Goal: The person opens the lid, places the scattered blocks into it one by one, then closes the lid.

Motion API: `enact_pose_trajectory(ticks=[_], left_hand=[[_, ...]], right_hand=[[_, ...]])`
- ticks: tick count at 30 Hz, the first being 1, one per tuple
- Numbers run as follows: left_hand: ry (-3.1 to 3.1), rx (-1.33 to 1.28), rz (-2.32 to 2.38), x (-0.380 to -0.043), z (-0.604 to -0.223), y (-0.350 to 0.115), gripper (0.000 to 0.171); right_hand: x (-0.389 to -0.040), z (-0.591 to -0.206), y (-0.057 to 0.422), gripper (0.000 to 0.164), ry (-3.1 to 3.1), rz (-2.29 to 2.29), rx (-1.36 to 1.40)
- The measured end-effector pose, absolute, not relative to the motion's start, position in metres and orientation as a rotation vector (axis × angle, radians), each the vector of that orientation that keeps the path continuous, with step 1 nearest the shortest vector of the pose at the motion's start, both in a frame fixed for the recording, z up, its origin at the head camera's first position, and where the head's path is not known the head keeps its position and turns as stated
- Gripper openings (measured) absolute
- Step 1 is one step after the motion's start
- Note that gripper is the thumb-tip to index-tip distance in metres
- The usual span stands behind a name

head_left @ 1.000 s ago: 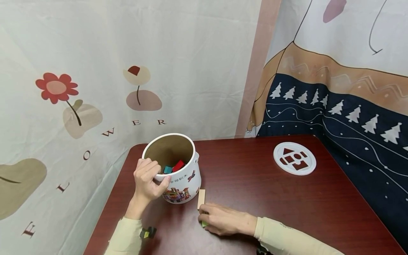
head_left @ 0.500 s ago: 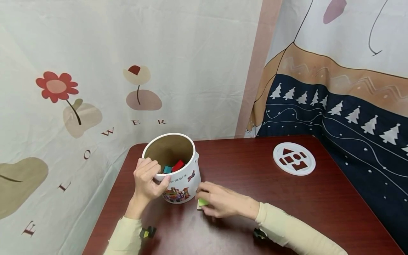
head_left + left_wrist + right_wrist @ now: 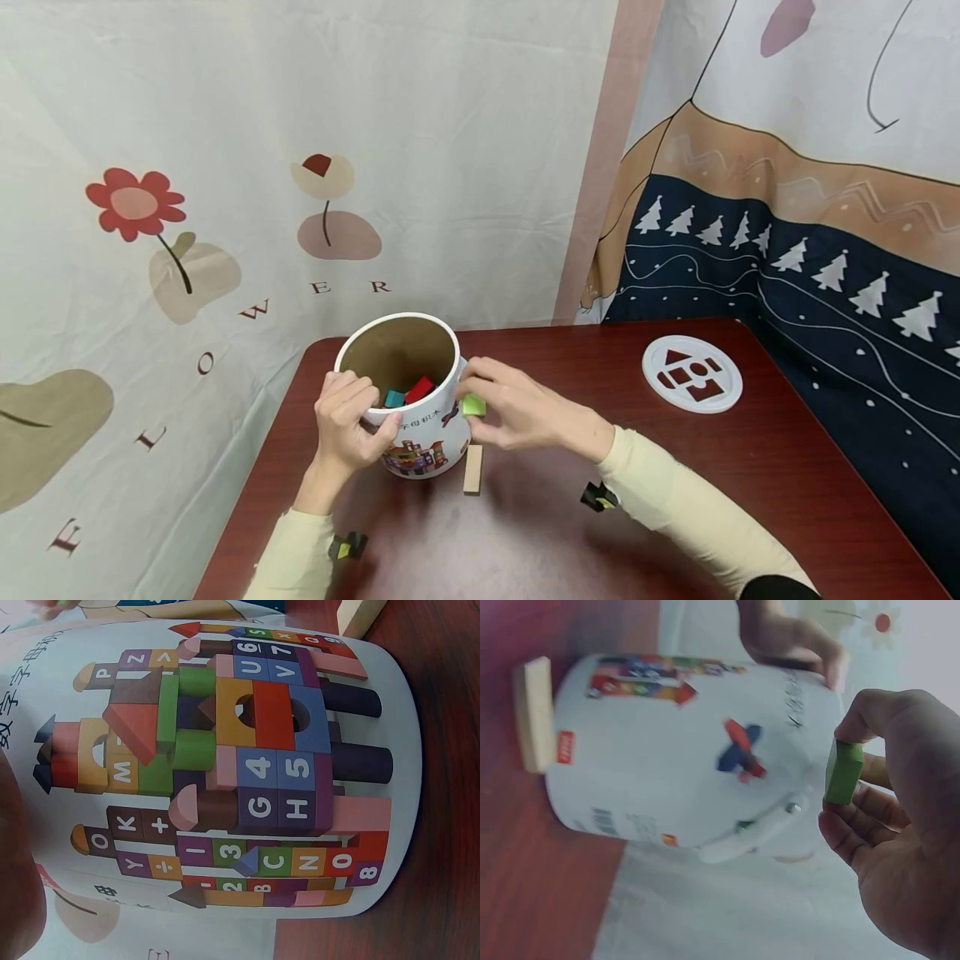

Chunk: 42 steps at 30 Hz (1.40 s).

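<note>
A white bucket (image 3: 442,433) with printed toy-block pictures stands on the table, its mouth open toward me. Inside lie a red block (image 3: 420,389) and a teal block (image 3: 394,399). My left hand (image 3: 347,421) grips the bucket's near-left rim, thumb outside. Beside the bucket's right wall, my right hand (image 3: 521,408) pinches a green block (image 3: 474,406) between thumb and fingers, raised off the table; the right wrist view shows the green block (image 3: 844,772) at the fingertips. A plain wooden block (image 3: 473,470) lies on the table at the bucket's right foot.
A white round plate with cut-out shapes (image 3: 693,374) lies toward the back right of the dark red table (image 3: 570,358). A printed curtain hangs behind and along the sides. The bucket's white handle (image 3: 750,836) hangs on its side in the right wrist view.
My right hand has lifted the green block from the table, moving up and away from me past the wooden block to near the bucket's rim. My left hand stays on the rim.
</note>
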<state>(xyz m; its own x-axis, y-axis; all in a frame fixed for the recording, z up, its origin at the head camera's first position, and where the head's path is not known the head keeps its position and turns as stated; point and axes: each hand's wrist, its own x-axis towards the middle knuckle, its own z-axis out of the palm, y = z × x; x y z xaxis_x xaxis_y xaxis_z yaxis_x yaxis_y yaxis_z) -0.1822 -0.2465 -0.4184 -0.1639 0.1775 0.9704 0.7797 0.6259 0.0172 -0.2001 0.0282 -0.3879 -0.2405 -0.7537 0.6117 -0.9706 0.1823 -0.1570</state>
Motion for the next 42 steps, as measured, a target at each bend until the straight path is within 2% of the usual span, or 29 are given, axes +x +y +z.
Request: enact_pose_trajectory(ticks=[17, 29, 42], left_hand=[[-1.703, -0.789, -0.626, -0.181, -0.419, -0.248, 0.039], [-1.693, -0.803, -0.627, -0.182, -0.419, -0.248, 0.039], [-1.680, -0.808, -0.625, -0.182, -0.418, -0.247, 0.041]], right_hand=[[-0.239, -0.343, -0.001, 0.024, -2.184, 0.746, 1.563], [-0.258, -0.337, -0.031, 0.026, -2.314, 0.635, 1.564], [-0.262, -0.339, -0.051, 0.028, -2.389, 0.595, 1.578]])
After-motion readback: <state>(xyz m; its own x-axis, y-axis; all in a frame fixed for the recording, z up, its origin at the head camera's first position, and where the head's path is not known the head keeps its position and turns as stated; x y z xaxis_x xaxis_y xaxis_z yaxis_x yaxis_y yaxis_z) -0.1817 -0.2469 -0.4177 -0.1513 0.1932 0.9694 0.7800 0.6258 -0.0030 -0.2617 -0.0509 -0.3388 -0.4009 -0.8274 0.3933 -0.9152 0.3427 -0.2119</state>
